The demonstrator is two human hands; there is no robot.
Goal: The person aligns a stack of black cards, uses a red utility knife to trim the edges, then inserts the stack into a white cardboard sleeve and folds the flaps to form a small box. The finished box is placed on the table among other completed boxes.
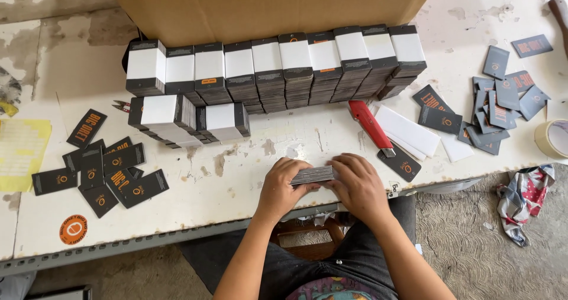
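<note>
My left hand [281, 187] and my right hand [358, 186] both grip a thick stack of dark tags [312, 174], pressing it from each side on the white table [236, 176] near the front edge. Behind it stands a long row of banded tag bundles [278, 66] wrapped in white paper strips. Two more banded bundles [189, 119] lie in front of that row at the left. Loose dark tags [106, 173] are scattered at the left and more loose tags [497, 107] at the right.
A red utility knife [370, 125] lies right of centre beside white paper strips [408, 131]. A cardboard box [272, 7] stands at the back. A tape roll [553, 137] sits at the right edge. A patterned cloth [523, 196] lies on the floor. Yellow paper [21, 152] lies at the left.
</note>
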